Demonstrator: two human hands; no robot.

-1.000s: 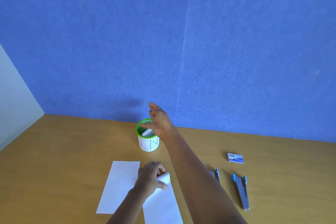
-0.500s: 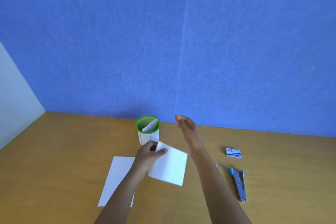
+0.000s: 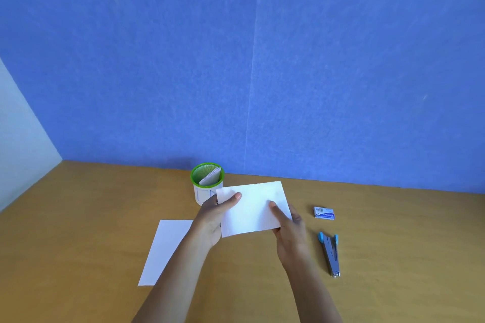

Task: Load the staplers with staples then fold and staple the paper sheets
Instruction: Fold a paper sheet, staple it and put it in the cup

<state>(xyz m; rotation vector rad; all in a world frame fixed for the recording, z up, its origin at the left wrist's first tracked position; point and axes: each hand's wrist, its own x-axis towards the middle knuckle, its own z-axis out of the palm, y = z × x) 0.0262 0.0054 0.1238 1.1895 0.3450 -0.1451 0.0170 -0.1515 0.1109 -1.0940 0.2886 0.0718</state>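
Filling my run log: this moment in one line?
left hand, right hand: hold paper sheet | stapler: on table | second sheet: flat

Blue wall (image 3: 341, 73) behind, faint vertical seam. Pale wall (image 3: 18, 139) at left. Wooden table (image 3: 78, 231) meets both.

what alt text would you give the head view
The left hand and right hand hold a white paper sheet by its ends above a wooden table. A second sheet lies flat to the left, a green-rimmed cup with folded paper stands behind, and a stapler and a small staple box lie to the right.
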